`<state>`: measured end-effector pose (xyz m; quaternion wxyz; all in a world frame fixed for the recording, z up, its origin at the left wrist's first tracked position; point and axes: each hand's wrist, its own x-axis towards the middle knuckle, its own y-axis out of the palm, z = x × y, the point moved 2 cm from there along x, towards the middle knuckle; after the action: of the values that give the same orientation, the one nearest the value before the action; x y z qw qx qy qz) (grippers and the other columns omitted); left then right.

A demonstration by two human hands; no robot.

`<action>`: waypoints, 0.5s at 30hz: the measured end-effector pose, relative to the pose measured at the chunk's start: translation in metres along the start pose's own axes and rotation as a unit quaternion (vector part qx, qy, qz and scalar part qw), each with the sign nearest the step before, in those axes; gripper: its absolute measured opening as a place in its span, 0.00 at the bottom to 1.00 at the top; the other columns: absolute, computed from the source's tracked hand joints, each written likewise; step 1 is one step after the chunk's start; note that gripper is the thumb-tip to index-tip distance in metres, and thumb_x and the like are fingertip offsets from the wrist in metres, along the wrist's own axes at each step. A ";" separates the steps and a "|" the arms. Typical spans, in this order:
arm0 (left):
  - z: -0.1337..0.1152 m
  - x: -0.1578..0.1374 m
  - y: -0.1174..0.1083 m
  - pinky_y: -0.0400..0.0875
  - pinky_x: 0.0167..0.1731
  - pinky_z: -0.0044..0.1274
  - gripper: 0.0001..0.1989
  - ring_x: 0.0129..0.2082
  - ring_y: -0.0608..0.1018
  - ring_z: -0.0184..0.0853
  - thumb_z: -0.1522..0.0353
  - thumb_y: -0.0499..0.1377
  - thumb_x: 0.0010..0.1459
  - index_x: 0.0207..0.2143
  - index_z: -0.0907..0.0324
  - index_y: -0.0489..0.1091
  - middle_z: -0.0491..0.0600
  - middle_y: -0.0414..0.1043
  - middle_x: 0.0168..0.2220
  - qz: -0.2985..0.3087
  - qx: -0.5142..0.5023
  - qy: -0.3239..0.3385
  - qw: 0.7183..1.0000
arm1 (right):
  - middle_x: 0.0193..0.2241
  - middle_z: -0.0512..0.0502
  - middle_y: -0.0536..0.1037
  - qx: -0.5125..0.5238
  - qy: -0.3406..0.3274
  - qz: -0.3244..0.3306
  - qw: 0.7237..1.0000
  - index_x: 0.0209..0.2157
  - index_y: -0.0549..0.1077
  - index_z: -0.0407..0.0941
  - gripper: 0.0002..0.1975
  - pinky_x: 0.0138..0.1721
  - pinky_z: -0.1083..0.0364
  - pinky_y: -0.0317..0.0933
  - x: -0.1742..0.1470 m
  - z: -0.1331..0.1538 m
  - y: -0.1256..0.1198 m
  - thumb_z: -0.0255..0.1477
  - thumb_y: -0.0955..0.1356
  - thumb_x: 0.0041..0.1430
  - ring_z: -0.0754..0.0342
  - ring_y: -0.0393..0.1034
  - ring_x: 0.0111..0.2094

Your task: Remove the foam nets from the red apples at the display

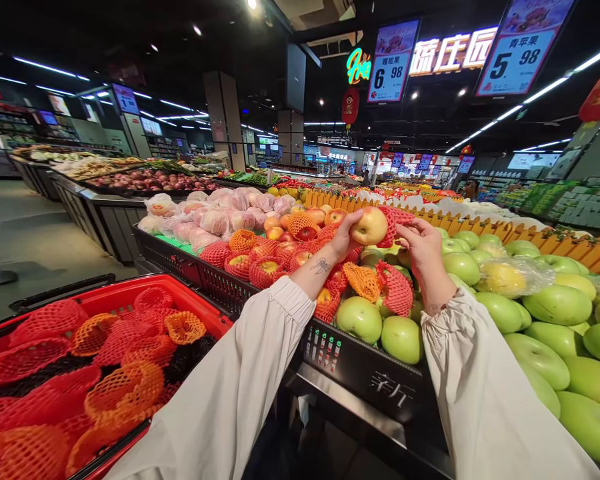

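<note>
1. At 8 o'clock, nearest the camera, a red basket [130,297] holds loose red and orange foam nets [125,390].
2. Two white sleeves [240,387] reach from the bottom edge up toward the centre, over the black front edge of the counter [375,383].
3. At 3 to 5 o'clock green apples [560,305] lie piled on the counter; a few more lie just below the hands.
4. Near the centre, the left hand [343,241] is closed in a grip on an apple [369,227], yellow with a red blush, held up above the pile.
5. At the apple's right, the right hand [423,250] pinches a red net [395,223]; the net touches the apple's right side, beside it rather than around it.
6. At 10 o'clock of the hands lie netted red apples [260,263]; beyond them, bagged fruit [220,217].
7. At 12 to 1 o'clock, far up, hang price signs [393,63].
</note>
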<state>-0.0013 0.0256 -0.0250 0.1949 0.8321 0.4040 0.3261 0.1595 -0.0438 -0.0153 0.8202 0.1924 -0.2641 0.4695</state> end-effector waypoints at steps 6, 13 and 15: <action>-0.007 -0.007 0.007 0.74 0.43 0.24 0.18 0.43 0.82 0.35 0.53 0.63 0.58 0.40 0.59 0.74 0.47 0.78 0.34 -0.033 -0.019 0.025 0.999 | 0.32 0.46 0.81 -0.030 -0.037 -0.075 0.996 0.30 0.72 0.47 0.21 0.34 0.49 0.73 -0.001 -0.004 -0.005 0.41 0.80 0.38 0.49 0.75 0.33; -0.004 -0.011 0.005 0.75 0.43 0.26 0.25 0.42 0.83 0.39 0.48 0.63 0.57 0.41 0.61 0.76 0.49 0.79 0.32 0.026 -0.003 -0.018 0.999 | 0.29 0.48 0.81 -0.045 -0.018 -0.081 0.996 0.29 0.75 0.47 0.13 0.35 0.50 0.73 0.003 -0.006 -0.004 0.33 0.76 0.38 0.50 0.74 0.32; -0.001 -0.008 0.003 0.76 0.41 0.26 0.24 0.40 0.83 0.39 0.49 0.63 0.57 0.41 0.60 0.76 0.49 0.79 0.32 0.037 0.019 -0.019 0.999 | 0.28 0.50 0.81 -0.030 0.015 -0.061 0.998 0.27 0.75 0.48 0.11 0.33 0.51 0.72 0.001 -0.005 -0.001 0.34 0.75 0.39 0.50 0.73 0.31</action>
<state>-0.0040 0.0175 -0.0257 0.1749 0.8559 0.3756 0.3094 0.1623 -0.0408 -0.0188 0.8566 0.1767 -0.2532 0.4134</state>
